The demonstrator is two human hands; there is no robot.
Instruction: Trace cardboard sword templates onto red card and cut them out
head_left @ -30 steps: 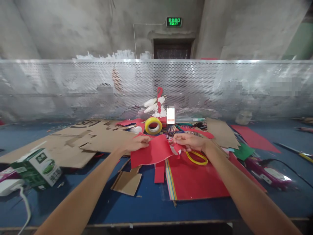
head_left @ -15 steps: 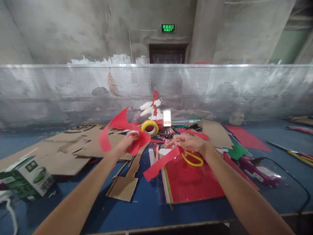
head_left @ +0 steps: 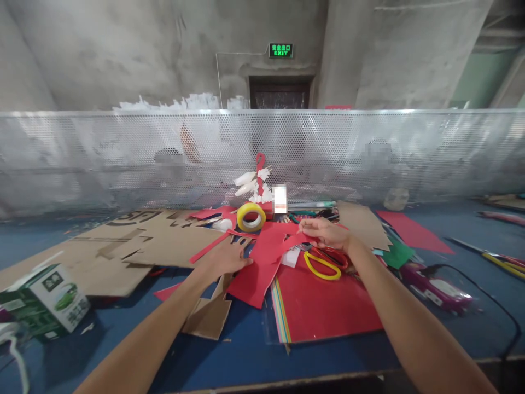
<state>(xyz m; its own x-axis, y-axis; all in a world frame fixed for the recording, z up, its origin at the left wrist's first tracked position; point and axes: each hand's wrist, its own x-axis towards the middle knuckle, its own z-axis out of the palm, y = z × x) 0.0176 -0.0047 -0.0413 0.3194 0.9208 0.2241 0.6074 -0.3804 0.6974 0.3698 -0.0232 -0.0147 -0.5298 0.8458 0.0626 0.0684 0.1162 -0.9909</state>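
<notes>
My left hand [head_left: 226, 258] reaches over the table with fingers stretched out, its thumb resting on the left edge of a red paper piece [head_left: 258, 273]. Between the thumb and fingers of my right hand [head_left: 326, 234] is a red paper strip [head_left: 296, 241], which hangs over the right side of that larger piece. Just below my right hand lie yellow-handled scissors [head_left: 322, 268], their blades hidden. A roll of tape [head_left: 251, 218] stands beyond my left hand. Under the scissors is a stack of coloured paper [head_left: 328, 312] with a red sheet on top.
Cut cardboard [head_left: 164, 246] covers the left, with a green-and-white box [head_left: 49, 301] nearer me. A cardboard scrap [head_left: 209, 317] lies by my left forearm. A purple device [head_left: 435, 287] with a black cord sits at right. A perforated metal screen [head_left: 328, 153] closes off the back.
My left hand has let go of the curled red paper and moved slightly right, fingers spreading. The larger red piece now lies flat between the hands. My right hand has shifted up and right with the strip.
</notes>
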